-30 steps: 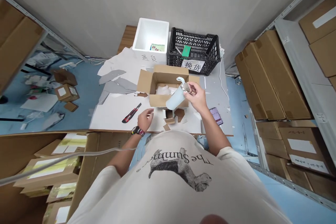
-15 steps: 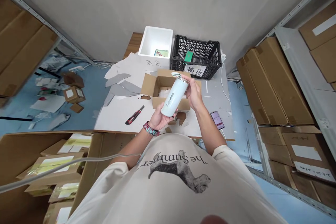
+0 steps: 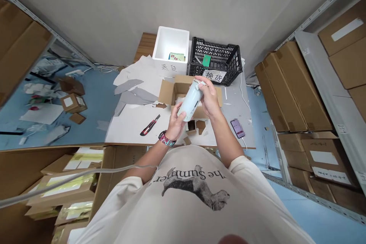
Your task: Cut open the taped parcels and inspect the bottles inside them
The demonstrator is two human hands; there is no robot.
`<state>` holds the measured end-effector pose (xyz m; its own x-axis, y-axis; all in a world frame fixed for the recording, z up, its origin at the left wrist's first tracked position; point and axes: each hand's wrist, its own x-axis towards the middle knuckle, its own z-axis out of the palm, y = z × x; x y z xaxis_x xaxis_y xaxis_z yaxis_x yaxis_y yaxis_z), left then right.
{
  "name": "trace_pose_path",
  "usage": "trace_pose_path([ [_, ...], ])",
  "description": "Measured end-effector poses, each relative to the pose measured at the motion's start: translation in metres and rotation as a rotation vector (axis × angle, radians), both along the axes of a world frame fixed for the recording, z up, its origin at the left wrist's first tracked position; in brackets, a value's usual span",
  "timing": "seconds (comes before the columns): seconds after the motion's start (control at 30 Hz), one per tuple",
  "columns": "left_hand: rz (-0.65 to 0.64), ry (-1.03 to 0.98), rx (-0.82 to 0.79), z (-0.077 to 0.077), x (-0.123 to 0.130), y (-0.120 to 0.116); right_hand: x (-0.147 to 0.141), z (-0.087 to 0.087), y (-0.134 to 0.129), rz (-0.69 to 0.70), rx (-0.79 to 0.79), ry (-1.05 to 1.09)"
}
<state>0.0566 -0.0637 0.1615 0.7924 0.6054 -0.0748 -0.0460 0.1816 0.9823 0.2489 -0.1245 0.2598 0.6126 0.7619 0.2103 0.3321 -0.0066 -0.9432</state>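
Both my hands hold a light blue insulated bottle, tilted, above an open cardboard box on the table. My left hand grips the bottle near its base. Around the silvery upper end wrap the fingers of my right hand. Below the bottle, near the table's front edge, lie torn cardboard pieces and a small dark-insided carton. A red and black utility knife rests to the left of my left hand.
A white foam box and a black plastic crate stand at the table's back. On the right lies a phone with a cable. A large carton of parcels sits at lower left; shelves of boxes line the right.
The bottle has turned about its length, so its printing faces differently. My right hand has shifted further around its top, and my left hand now holds its side near the base.
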Motion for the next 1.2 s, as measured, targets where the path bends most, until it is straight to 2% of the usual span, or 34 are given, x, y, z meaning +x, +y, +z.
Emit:
trace_pose_path([
  [0.2, -0.306, 0.027, -0.375, 0.022, -0.011, 0.013, -0.012, 0.004, 0.016, 0.058, 0.208, 0.261],
  [0.23, -0.298, 0.005, -0.429, 0.025, -0.013, 0.013, -0.016, 0.004, 0.018, 0.058, 0.240, 0.322],
  [0.3, -0.190, -0.074, -0.464, 0.032, -0.014, 0.012, -0.023, 0.004, 0.018, 0.047, 0.276, 0.433],
  [0.4, 0.007, -0.194, -0.381, 0.040, -0.016, 0.009, -0.034, 0.006, 0.016, 0.036, 0.285, 0.545],
  [0.43, 0.017, -0.208, -0.378, 0.041, -0.017, 0.009, -0.036, 0.007, 0.015, 0.039, 0.290, 0.571],
  [0.57, -0.141, -0.140, -0.482, 0.044, -0.020, 0.011, -0.041, 0.009, 0.011, 0.074, 0.314, 0.643],
  [0.63, -0.072, -0.145, -0.338, 0.042, -0.020, 0.014, -0.042, 0.008, 0.009, 0.056, 0.298, 0.654],
  [0.7, 0.058, -0.180, -0.080, 0.040, -0.019, 0.016, -0.043, 0.005, 0.005, 0.003, 0.277, 0.643],
  [0.77, 0.086, -0.202, 0.047, 0.036, -0.019, 0.017, -0.043, 0.001, 0.001, -0.025, 0.269, 0.625],
  [0.8, 0.039, -0.203, 0.014, 0.034, -0.019, 0.017, -0.043, -0.001, -0.001, -0.015, 0.270, 0.620],
  [0.9, -0.172, -0.175, -0.240, 0.030, -0.021, 0.015, -0.043, -0.007, -0.006, 0.050, 0.261, 0.610],
  [0.93, -0.188, -0.165, -0.260, 0.030, -0.022, 0.014, -0.042, -0.009, -0.007, 0.052, 0.249, 0.597],
  [0.97, -0.158, -0.160, -0.216, 0.030, -0.022, 0.014, -0.041, -0.011, -0.009, 0.036, 0.230, 0.573],
  [1.07, 0.038, -0.169, 0.104, 0.030, -0.021, 0.018, -0.037, -0.016, -0.011, -0.052, 0.165, 0.441],
  [1.1, 0.057, -0.173, 0.179, 0.030, -0.021, 0.019, -0.037, -0.017, -0.013, -0.068, 0.143, 0.389],
  [1.13, 0.036, -0.179, 0.206, 0.029, -0.021, 0.021, -0.036, -0.017, -0.014, -0.072, 0.122, 0.344],
  [1.2, -0.090, -0.194, 0.135, 0.024, -0.022, 0.024, -0.036, -0.015, -0.019, -0.055, 0.095, 0.300],
])
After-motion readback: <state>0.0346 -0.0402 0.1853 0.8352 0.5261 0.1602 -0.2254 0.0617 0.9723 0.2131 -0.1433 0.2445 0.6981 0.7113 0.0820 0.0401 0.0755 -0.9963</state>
